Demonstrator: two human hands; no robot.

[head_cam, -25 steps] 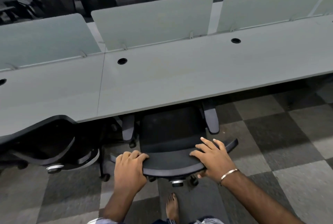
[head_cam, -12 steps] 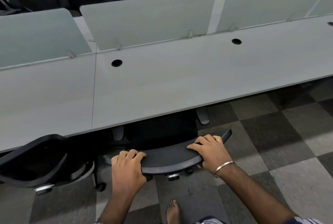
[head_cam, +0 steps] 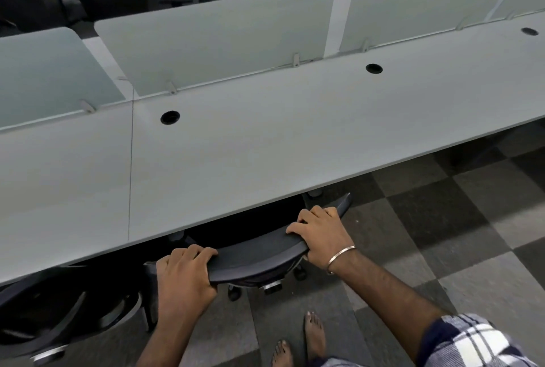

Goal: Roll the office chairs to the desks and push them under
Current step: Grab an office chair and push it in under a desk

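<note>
At the near left, a second black chair (head_cam: pixel 59 310) sits partly under the grey desk (head_cam: pixel 265 145). Just right of it, the left hand (head_cam: pixel 184 276) clenches the curved top edge of the black office chair (head_cam: pixel 253 257), fingers curled over its far side. That chair's seat is hidden beneath the desk; only the backrest top and some casters show at the near edge. The right hand (head_cam: pixel 320 236), a metal bangle (head_cam: pixel 342 257) on its wrist, grasps the backrest's right end. Two bare feet (head_cam: pixel 314 334) stand on checkered carpet (head_cam: pixel 442 234).
</note>
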